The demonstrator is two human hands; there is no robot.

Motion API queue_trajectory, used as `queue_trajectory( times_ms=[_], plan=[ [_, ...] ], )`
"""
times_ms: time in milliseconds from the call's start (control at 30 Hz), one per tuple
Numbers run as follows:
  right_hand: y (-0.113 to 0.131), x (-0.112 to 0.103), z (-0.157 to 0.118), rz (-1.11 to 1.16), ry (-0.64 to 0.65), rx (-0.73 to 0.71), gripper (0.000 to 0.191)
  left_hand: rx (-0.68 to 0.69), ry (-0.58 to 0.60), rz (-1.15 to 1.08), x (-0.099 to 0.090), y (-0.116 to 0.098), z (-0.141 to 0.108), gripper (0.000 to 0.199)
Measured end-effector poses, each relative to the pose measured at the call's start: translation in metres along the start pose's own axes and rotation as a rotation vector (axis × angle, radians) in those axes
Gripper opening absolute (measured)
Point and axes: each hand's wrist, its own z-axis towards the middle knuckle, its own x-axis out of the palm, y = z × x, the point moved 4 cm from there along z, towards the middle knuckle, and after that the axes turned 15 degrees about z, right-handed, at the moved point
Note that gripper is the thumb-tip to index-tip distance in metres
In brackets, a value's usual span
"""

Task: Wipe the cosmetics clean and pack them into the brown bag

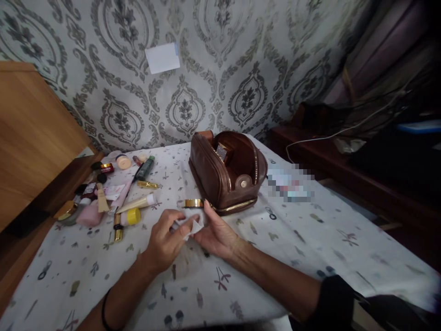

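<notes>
My left hand (168, 239) is closed, its fingers pressing a crumpled white wipe (195, 227) against a small gold-lidded jar (193, 202). My right hand (217, 232) grips that jar from the right, thumb up beside the lid. Wipe and fingers hide most of the jar's body. Just beyond the hands stands a brown leather toiletry bag (210, 168), its top unzipped and gaping. Inside it a small silvery item (221, 151) shows, too dim to name.
Cosmetics crowd the left: a pink bottle (90, 214), a yellow-capped tube (132, 216), a gold lipstick tube (147, 185), a dark green tube (146, 168) and several more. A wooden cabinet (37, 138) borders the table's left. Right of the bag lies a blurred-out item (291, 183).
</notes>
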Motion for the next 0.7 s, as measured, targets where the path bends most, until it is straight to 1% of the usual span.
queue_trajectory(
  times_ms=[67,133,267,333,433,533,600,700],
  plan=[
    [0.001,-0.002,0.000,-0.033,-0.028,0.002,0.049,0.025,-0.035,-0.021,-0.003,-0.004,0.002,0.023],
    [0.002,-0.001,0.000,-0.054,-0.035,0.010,0.048,0.022,-0.025,-0.026,-0.003,-0.004,0.002,0.024],
    [0.003,0.004,0.001,-0.047,0.017,0.012,0.038,-0.096,0.051,0.019,0.002,0.006,-0.002,0.030],
    [0.002,0.006,0.001,-0.029,0.033,0.026,0.033,-0.118,0.069,0.039,0.004,0.010,-0.003,0.034],
    [0.001,0.005,0.001,-0.002,0.023,0.027,0.034,-0.075,0.065,0.046,0.004,0.008,-0.002,0.028],
    [0.001,0.002,0.001,-0.005,0.000,-0.021,0.041,-0.023,-0.006,0.017,0.001,0.002,0.000,0.024],
    [0.002,0.001,0.000,-0.027,0.000,-0.045,0.041,0.004,-0.037,-0.001,-0.001,-0.001,0.001,0.025],
    [0.002,0.002,0.000,-0.053,0.009,-0.030,0.041,-0.016,0.011,0.002,0.001,0.000,-0.001,0.026]
  ],
)
